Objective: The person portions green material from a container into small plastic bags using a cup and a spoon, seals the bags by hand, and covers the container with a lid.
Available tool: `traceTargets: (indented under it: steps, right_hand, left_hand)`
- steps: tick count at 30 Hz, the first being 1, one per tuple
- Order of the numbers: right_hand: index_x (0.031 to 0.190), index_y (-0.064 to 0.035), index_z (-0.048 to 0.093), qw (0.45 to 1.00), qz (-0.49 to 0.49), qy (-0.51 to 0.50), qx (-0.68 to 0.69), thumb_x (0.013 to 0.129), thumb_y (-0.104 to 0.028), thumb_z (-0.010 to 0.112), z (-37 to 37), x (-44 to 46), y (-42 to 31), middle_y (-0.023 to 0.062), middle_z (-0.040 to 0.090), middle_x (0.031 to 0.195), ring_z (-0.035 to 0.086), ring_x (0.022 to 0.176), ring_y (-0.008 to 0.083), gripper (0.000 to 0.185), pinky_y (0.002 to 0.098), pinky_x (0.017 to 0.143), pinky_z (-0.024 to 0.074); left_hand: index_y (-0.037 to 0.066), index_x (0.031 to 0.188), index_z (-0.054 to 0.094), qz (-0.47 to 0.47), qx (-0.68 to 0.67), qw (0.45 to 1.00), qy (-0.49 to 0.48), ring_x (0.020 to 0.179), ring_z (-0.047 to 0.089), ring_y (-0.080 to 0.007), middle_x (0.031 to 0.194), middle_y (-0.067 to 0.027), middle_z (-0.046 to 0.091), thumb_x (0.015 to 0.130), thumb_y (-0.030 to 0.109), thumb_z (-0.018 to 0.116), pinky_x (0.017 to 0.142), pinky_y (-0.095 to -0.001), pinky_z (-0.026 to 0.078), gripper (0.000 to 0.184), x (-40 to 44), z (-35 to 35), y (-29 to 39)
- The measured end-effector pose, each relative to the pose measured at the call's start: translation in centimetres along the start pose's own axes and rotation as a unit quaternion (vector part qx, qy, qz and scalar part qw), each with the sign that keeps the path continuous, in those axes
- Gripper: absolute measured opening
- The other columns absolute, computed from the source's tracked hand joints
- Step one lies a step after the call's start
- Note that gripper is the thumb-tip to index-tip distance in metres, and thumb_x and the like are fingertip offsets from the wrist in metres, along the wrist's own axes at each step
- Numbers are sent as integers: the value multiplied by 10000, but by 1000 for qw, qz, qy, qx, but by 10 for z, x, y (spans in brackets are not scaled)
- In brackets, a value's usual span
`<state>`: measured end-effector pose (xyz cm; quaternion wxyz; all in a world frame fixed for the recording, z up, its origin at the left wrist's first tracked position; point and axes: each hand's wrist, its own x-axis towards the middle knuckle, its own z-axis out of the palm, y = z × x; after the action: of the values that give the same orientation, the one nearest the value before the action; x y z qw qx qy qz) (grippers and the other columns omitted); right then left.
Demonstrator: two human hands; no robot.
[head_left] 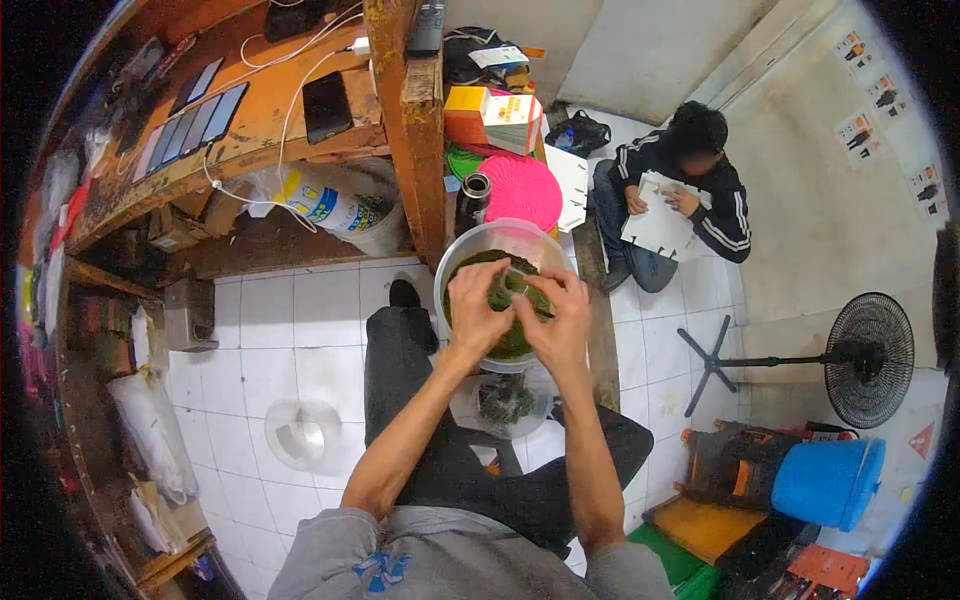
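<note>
Over a whitish plastic tub (440, 290) that holds dark green, finely shredded leafy stuff (515, 345), both hands meet with bent fingers. My left hand (480, 308) pinches one side of a small clear plastic bag (518, 284). On its other side my right hand (558, 315) pinches the same bag with thumb and fingers. Some green shows through or behind the bag; I cannot tell how much is inside it. Just below the tub, between my forearms, sits a clear container (535, 425) with dark green contents (503, 400).
Beyond the tub stand a dark bottle (473, 200) and a pink round lid (525, 192). Several phones (195, 125) lie on the wooden shelf at left. A person (690, 180) sits on the floor holding white sheets. A standing fan (868, 360) and blue bucket (828, 483) are at right.
</note>
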<state>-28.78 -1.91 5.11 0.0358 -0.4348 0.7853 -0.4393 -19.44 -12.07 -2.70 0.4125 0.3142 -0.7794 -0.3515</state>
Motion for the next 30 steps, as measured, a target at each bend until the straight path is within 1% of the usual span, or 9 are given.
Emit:
traceTargets:
  steps: [5, 8, 10, 11, 14, 20, 24, 28, 30]
  right_hand:
    - [1012, -57, 759, 994, -73, -17, -83, 800, -71, 780, 5, 13, 20, 165, 641, 1223, 594, 1158, 365, 213, 469, 982, 469]
    - [969, -33, 736, 997, -51, -13, -57, 838, -38, 740, -21, 13, 8, 152, 661, 1114, 622, 1059, 344, 131, 441, 942, 481]
    - [969, -24, 728, 991, 59, -91, 83, 846, -9, 733, -32, 13, 6, 142, 691, 997, 679, 900, 299, 124, 392, 823, 532]
    - [986, -9, 715, 996, 10, -55, 76, 854, 12, 728, -30, 9, 11, 126, 718, 904, 705, 787, 242, 135, 340, 751, 550]
    - [1027, 21, 693, 993, 52, -32, 102, 892, 58, 704, -45, 0, -8, 56, 701, 931, 642, 839, 104, 141, 261, 769, 523]
    - [1099, -6, 688, 968, 123, -4, 218, 894, -14, 742, -49, -20, -16, 113, 753, 924, 718, 853, 160, 213, 314, 779, 563]
    - [1084, -2, 701, 986, 66, 26, 148, 846, -30, 772, -50, -44, -17, 117, 751, 918, 730, 841, 176, 250, 332, 767, 560]
    - [1050, -1, 702, 978, 128, 28, 161, 842, -27, 752, -61, -92, -23, 121, 738, 885, 736, 827, 204, 215, 326, 737, 553]
    - [1028, 1, 701, 982, 135, 30, 128, 833, -17, 760, -60, -128, -7, 120, 735, 869, 731, 798, 209, 205, 321, 712, 552]
  left_hand:
    - [63, 1336, 610, 17, 11, 1000, -12, 1162, 582, -343, 1202, -110, 672, 682, 206, 894, 1031, -459, 433, 727, 2, -8, 4]
    - [47, 1406, 552, -23, -88, 996, -8, 1178, 608, -297, 1202, -103, 686, 783, 226, 865, 1065, -430, 443, 720, 5, -19, 9]
    - [13, 1363, 589, -122, -362, 913, -145, 1117, 650, -232, 1148, -92, 713, 902, 242, 798, 1048, -385, 473, 556, 14, -22, 9]
    - [-10, 1239, 661, -88, -329, 923, -180, 998, 663, -161, 1077, -61, 727, 985, 187, 714, 950, -324, 514, 326, 15, -25, 11]
    - [-8, 1111, 701, -183, -391, 883, -186, 943, 645, -114, 1003, -25, 716, 999, 144, 689, 899, -289, 517, 189, 13, -27, 28]
    - [29, 1046, 692, -192, -410, 872, -184, 930, 604, -69, 956, 17, 683, 1010, 143, 676, 857, -252, 493, 121, -4, -27, 53]
    - [-18, 1000, 691, -174, -342, 909, -165, 908, 616, -78, 938, -11, 683, 990, 115, 688, 833, -243, 490, 134, -22, -36, 69]
    - [-10, 980, 712, -252, -297, 887, -247, 882, 637, -117, 945, -45, 718, 953, 94, 710, 833, -280, 504, 107, -64, -49, 81]
    - [-12, 970, 714, -215, -270, 897, -278, 875, 645, -125, 930, -51, 724, 944, 84, 714, 831, -289, 509, 99, -93, -46, 74]
